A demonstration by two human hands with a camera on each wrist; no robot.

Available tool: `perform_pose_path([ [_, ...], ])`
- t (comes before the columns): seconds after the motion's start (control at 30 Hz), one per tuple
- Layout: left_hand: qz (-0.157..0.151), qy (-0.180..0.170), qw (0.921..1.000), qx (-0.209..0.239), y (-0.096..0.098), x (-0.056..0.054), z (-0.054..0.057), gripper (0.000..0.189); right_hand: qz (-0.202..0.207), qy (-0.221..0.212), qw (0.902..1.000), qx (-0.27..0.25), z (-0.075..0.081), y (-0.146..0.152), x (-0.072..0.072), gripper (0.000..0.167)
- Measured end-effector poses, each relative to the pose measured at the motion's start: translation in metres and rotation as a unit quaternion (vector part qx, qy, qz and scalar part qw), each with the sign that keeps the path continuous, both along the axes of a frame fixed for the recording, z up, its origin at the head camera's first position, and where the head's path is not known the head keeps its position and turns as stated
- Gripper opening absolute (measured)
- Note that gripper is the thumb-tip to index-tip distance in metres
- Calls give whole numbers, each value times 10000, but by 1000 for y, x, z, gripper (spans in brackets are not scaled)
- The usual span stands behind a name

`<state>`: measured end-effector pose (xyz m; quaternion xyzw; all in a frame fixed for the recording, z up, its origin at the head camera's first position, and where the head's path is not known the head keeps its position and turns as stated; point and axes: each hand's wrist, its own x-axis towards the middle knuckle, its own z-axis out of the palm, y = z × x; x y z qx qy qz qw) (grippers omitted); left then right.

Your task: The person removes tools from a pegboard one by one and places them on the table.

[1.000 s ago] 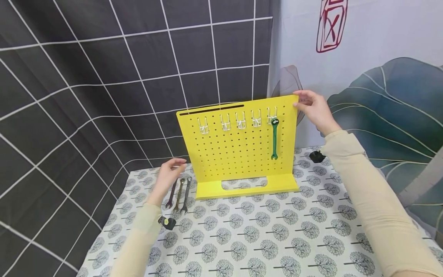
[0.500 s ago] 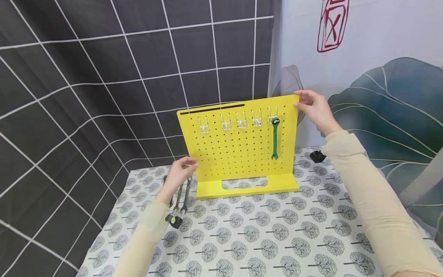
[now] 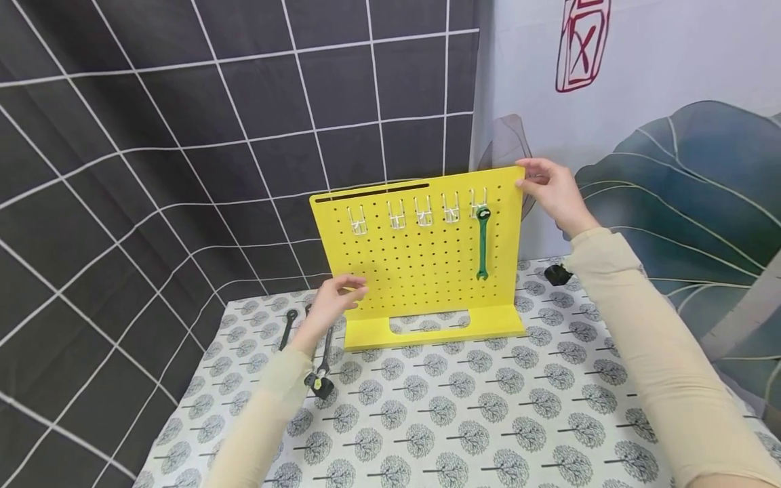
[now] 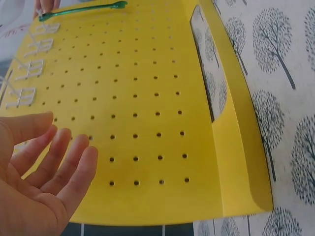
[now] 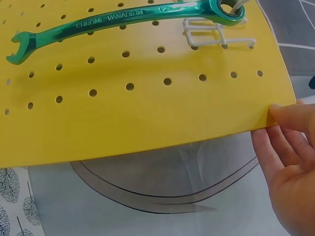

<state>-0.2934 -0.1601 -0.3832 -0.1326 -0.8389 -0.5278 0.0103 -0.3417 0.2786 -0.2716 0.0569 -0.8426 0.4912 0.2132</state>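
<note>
A yellow pegboard [image 3: 421,257] stands upright on the table, with a row of white wire hooks [image 3: 424,211] along its upper part. From the rightmost hook hangs a green combination wrench [image 3: 483,244]; in the right wrist view the wrench [image 5: 123,17] has its ring end over the hook. My right hand [image 3: 552,193] pinches the board's upper right corner between thumb and fingers. In front of the board's lower left side is my left hand [image 3: 332,301], holding nothing, its fingers loosely bent [image 4: 74,167]. Several dark wrenches [image 3: 327,352] lie under the left forearm, partly hidden.
The table wears a white cloth [image 3: 476,420] with a tree print. A dark gridded curtain [image 3: 244,169] hangs behind and to the left. At the right is a pale curtain [image 3: 689,61] with a leaf print.
My left hand has moved right, from above the loose wrenches to in front of the board's lower left side. The right hand keeps its grip on the corner.
</note>
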Motion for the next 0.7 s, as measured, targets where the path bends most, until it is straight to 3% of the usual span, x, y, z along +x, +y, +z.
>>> perform_pose_path([
  [0.33, -393, -54, 9991, 127, 24, -11, 2, 34, -103, 53, 9998, 173, 1, -1, -1, 43],
  [0.7, -830, -147, 9961, 279, 59, -10, 7, 34, -126, 43, 9997, 217, 1, -1, -2, 44],
])
